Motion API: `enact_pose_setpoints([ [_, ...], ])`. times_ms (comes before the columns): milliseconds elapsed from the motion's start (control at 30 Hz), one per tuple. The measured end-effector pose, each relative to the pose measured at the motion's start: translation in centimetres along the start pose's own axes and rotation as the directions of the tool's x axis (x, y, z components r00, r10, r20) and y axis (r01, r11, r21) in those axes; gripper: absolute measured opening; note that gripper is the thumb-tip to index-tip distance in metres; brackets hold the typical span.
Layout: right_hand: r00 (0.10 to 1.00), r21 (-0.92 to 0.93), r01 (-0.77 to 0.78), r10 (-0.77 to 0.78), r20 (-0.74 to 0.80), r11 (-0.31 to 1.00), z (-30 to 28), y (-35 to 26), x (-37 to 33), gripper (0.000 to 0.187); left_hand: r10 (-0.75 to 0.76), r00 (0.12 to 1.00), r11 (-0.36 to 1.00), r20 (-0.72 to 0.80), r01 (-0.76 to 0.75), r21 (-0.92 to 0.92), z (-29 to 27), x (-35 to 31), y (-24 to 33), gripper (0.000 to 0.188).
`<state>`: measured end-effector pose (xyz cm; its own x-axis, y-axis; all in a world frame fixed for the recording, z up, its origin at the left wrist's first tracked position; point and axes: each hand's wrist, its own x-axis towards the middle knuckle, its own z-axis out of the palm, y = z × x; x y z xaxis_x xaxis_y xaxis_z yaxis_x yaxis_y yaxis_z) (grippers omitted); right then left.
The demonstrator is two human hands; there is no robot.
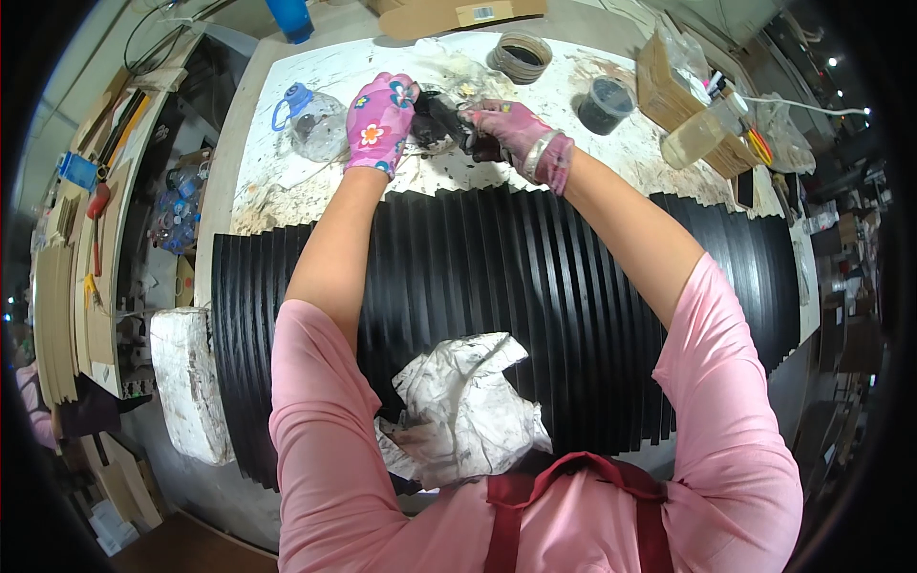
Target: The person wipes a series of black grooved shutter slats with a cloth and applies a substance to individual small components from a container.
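Both my hands wear pink flowered gloves and reach to the far part of the white, stained work surface (287, 91). Between them is a dark, crumpled, black-smeared thing (441, 119), whose kind I cannot make out. My left hand (379, 124) is closed at its left edge. The fingers of my right hand (521, 138) are bent closed on its right part; that glove is smudged with dark stain. Below my forearms a wide row of black, ribbed strips (535, 286) lies across the table. A crumpled white cloth (468, 406) with dark smudges rests on the strips near my body.
A clear jug with a blue handle (315, 129) stands left of my left hand. Beyond my right hand are a jar of black stuff (521, 59), a dark-filled cup (606, 105), a tilted bottle (702, 134) and a cardboard box (669, 81). A white block (191, 382) sits at left.
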<state>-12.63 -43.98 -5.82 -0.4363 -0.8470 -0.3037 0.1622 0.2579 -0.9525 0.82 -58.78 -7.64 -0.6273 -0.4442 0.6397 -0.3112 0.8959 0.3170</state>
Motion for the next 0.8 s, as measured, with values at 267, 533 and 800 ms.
enact_pose_setpoints([
  [267, 0.968, 0.504, 0.083, -0.191, 0.165, 0.859, -8.8, 0.7, -11.2, 0.017, -0.238, 0.954, 0.971, 0.183, 0.24, 0.01, -5.0, -2.7, -0.9, 0.05],
  [533, 0.828, 0.403, 0.386, -0.119, -0.548, 0.83, -26.6, 5.0, -31.3, 0.026, 0.164, 0.647, 0.942, 0.745, 0.121, -0.312, -18.7, -12.9, 13.5, 0.092],
  [800, 0.899, 0.428, 0.228, -0.02, -0.438, 0.875, -33.9, 10.8, -34.9, 0.021, -0.33, 0.625, 0.864, 0.708, 0.502, -0.041, -17.6, -25.3, 19.7, 0.073],
])
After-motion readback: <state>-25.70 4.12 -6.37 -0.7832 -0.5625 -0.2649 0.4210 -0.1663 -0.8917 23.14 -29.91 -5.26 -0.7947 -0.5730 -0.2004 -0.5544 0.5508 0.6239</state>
